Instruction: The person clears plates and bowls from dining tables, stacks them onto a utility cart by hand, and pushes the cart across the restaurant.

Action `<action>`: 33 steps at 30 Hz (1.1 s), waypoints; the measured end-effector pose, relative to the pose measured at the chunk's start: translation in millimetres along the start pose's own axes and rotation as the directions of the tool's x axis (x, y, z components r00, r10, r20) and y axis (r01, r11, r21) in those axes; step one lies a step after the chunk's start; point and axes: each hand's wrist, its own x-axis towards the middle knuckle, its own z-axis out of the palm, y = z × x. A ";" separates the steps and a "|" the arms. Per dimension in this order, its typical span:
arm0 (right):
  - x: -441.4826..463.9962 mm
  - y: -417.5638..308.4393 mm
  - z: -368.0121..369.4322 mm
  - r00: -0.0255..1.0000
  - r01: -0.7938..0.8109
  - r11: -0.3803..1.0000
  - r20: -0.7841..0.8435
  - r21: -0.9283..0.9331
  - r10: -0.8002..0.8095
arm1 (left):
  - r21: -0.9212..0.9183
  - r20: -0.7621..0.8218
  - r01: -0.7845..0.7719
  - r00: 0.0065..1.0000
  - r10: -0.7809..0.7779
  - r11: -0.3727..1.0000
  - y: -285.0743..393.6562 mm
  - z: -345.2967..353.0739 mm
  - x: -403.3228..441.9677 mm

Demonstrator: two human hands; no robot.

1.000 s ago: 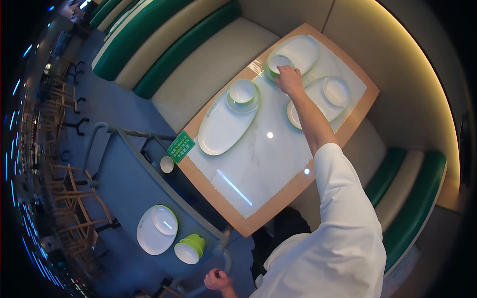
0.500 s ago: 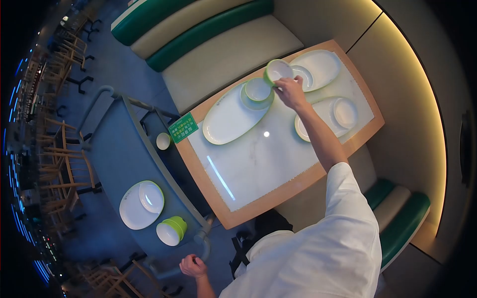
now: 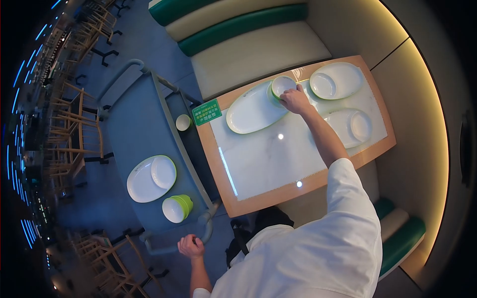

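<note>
My right hand (image 3: 296,100) reaches over the table and grips the rim of a white bowl (image 3: 282,84) with a green outside. The bowl sits in or just above another green-sided bowl, mostly hidden under it, at the far end of a large oval plate (image 3: 246,115). Beyond my hand lies an oval plate (image 3: 349,79) with a small round dish (image 3: 323,86) on it. Nearer my forearm, a further oval plate (image 3: 343,121) carries a small dish (image 3: 360,125). My left hand (image 3: 191,246) hangs beside the cart, fingers curled closed, with nothing visible in them.
A grey cart (image 3: 136,129) stands left of the table, bearing an oval plate (image 3: 140,185) with a dish and stacked green bowls (image 3: 175,208). One bowl (image 3: 183,122) sits on its lower level. A green sign (image 3: 206,112) lies at the table edge. Bench seats (image 3: 258,54) flank the table.
My right hand has brought the held bowl over to the bowl on the large oval plate and down onto or close above it. My left hand stays curled near the cart's end. The view has shifted.
</note>
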 end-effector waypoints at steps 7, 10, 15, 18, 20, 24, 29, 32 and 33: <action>19.6 3.0 67.1 0.966 -0.195 0.973 -0.148 0.121 0.212 | 0.015 0.028 0.035 0.999 -0.035 0.999 -7.4 -0.7 -4.8; 17.9 0.2 60.5 0.975 -0.135 0.983 -0.161 0.126 0.154 | -0.025 -0.045 0.014 0.999 -0.015 1.000 -6.8 -1.1 -3.7; 3.5 -1.8 40.5 0.980 -0.138 0.971 -0.114 0.194 0.162 | -0.032 -0.065 0.057 0.996 -0.059 0.998 -2.5 -6.3 -4.2; -18.2 -19.3 14.8 0.968 -0.134 0.962 -0.176 0.239 0.179 | -0.030 -0.008 0.105 0.994 -0.105 0.994 0.0 -6.1 -2.3; -38.6 -39.3 -10.3 0.935 -0.067 0.904 -0.290 0.423 0.204 | -0.020 0.040 0.166 0.985 -0.165 0.986 1.9 -8.4 -9.5; -93.9 -115.7 -70.5 0.936 0.067 0.815 -0.319 0.575 0.148 | -0.055 0.142 0.224 0.966 -0.215 0.973 10.1 -18.0 -3.7; -166.6 -247.1 -110.6 0.964 0.237 0.637 -0.260 0.733 -0.060 | -0.335 0.566 0.433 0.803 -0.188 0.837 8.4 -54.1 30.3; -204.4 -327.2 -126.0 0.905 0.413 0.608 -0.234 0.678 -0.355 | -0.766 0.547 0.515 0.837 -0.029 0.385 -3.0 -38.3 38.0; -210.5 -347.9 -120.5 0.837 0.533 0.595 -0.271 0.601 -0.476 | -0.794 0.583 0.561 0.812 0.030 0.235 1.9 -49.6 47.0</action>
